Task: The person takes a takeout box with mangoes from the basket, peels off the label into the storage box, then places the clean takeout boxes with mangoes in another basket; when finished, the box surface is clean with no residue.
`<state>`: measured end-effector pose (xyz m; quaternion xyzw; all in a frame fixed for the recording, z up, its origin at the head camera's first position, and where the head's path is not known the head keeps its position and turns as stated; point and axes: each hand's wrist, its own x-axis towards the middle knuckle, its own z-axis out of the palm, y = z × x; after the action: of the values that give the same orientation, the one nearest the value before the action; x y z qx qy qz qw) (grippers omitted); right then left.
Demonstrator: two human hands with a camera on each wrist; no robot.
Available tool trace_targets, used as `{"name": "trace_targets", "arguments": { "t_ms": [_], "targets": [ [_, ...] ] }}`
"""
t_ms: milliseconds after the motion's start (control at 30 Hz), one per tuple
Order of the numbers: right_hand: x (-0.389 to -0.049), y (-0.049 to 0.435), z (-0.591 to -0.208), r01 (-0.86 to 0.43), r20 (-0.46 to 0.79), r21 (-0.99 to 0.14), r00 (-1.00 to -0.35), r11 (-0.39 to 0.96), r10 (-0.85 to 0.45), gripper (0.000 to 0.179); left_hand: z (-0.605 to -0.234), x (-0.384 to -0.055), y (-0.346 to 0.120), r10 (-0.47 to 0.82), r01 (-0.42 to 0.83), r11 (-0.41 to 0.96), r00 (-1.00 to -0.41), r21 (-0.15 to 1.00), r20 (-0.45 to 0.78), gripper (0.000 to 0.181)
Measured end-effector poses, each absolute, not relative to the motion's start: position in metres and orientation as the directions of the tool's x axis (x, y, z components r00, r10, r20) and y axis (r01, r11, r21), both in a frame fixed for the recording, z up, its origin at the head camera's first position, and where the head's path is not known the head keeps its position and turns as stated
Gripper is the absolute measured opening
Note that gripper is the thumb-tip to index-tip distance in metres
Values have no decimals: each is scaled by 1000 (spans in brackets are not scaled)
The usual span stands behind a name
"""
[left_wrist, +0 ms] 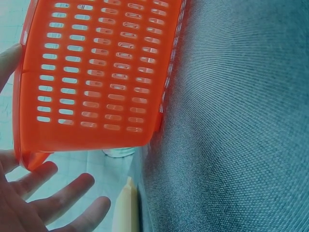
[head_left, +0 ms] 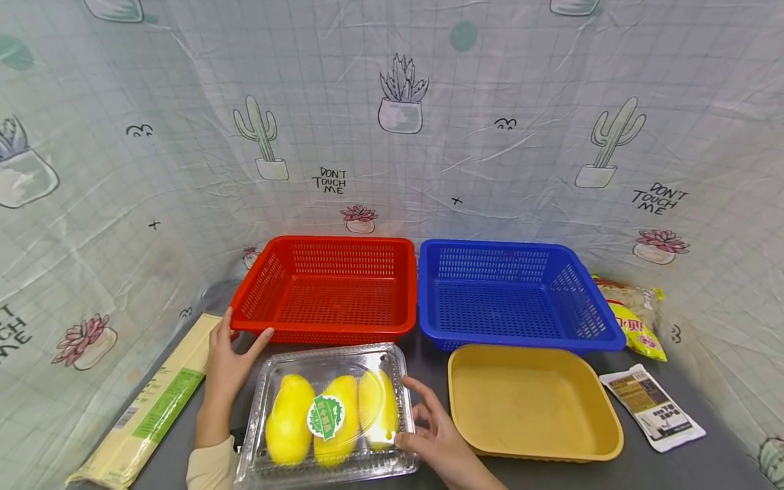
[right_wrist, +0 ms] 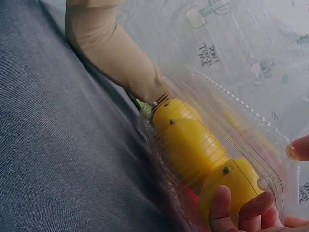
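In the head view, a clear plastic clamshell box (head_left: 263, 401) with yellow mangoes (head_left: 289, 425) inside, a round green label on its lid, sits in front of the baskets. My right hand (head_left: 437, 435) grips its right edge, thumb on the lid side and fingers at the side wall. The right wrist view shows the mangoes (right_wrist: 190, 147) through the clear wall. My left hand (head_left: 228, 357) is at the near left corner of a red basket (head_left: 343, 337), thumb and fingers spread at the rim. In the left wrist view, its fingers (left_wrist: 67, 198) extend past the basket corner.
A blue basket (head_left: 520, 345) stands right of the red one, with a tan tray (head_left: 533, 452) before it. A long cream-and-green packet (head_left: 159, 395) lies at left. At right are a yellow snack bag (head_left: 637, 327) and a white-and-brown pouch (head_left: 655, 408). Patterned curtain surrounds the table.
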<state>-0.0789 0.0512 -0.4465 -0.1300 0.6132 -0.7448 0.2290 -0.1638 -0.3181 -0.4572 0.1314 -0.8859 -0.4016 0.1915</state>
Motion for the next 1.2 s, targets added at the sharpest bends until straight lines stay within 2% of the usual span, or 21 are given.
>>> {"name": "trace_targets", "arguments": {
  "t_ms": [633, 767, 933, 1200],
  "targets": [
    [-85, 44, -471, 322, -238, -923, -908, -209, -345, 83, -455, -163, -316, -391, -93, 630, -896, 771, 212, 97],
    [-88, 44, -473, 320, -235, -923, -908, -212, -346, 82, -456, -167, -315, -372, -52, 579, -905, 813, 207, 97],
    [-90, 46, -473, 313, -237, -932, -907, -181, -348, 82, -452, -167, -310, -342, -25, 503, -924, 864, 172, 89],
    [-91, 49, -473, 306, -217, -935, -894, -180, -392, 81, -445, -160, -311, -277, -23, 529, -950, 848, 147, 74]
  ]
}}
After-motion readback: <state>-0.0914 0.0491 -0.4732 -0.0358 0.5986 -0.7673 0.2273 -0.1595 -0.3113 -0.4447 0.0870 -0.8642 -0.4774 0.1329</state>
